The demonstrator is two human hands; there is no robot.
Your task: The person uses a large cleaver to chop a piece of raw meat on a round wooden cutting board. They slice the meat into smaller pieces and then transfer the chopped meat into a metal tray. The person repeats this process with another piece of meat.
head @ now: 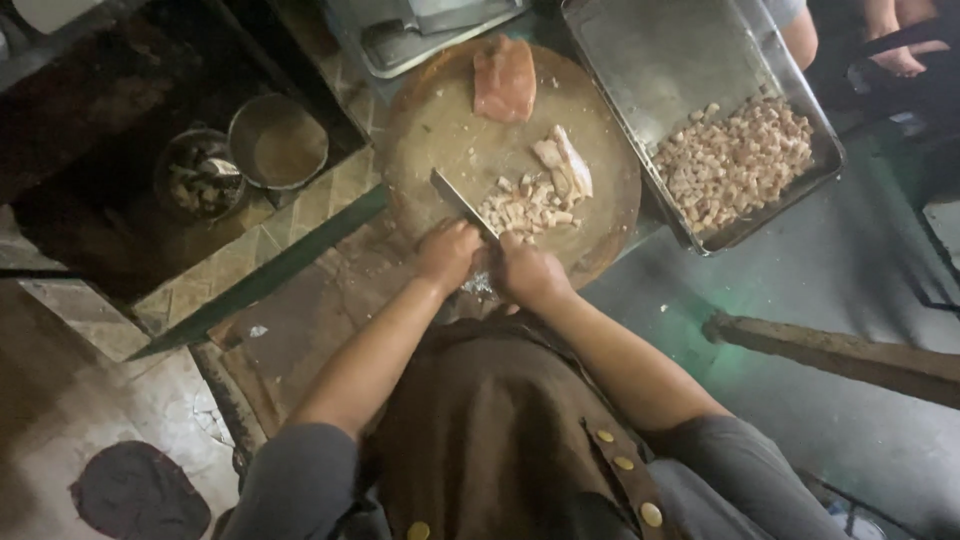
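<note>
A round wooden chopping board (440, 120) lies in front of me. On its far side rests a slab of raw pink meat (503, 78). Some meat strips (562, 165) and a pile of small diced pieces (525, 208) lie nearer to me. My right hand (530, 272) is closed on the handle of a knife (460, 200), whose blade points up and to the left across the board. My left hand (446, 255) sits with curled fingers at the board's near edge, just left of the blade. Nothing shows inside it.
A metal tray (690, 60) to the right of the board holds a heap of diced meat (735, 160). Another tray (420, 35) sits behind the board. Two round metal pots (278, 140) (200, 175) stand lower at left. Another person's limbs (895, 45) show at top right.
</note>
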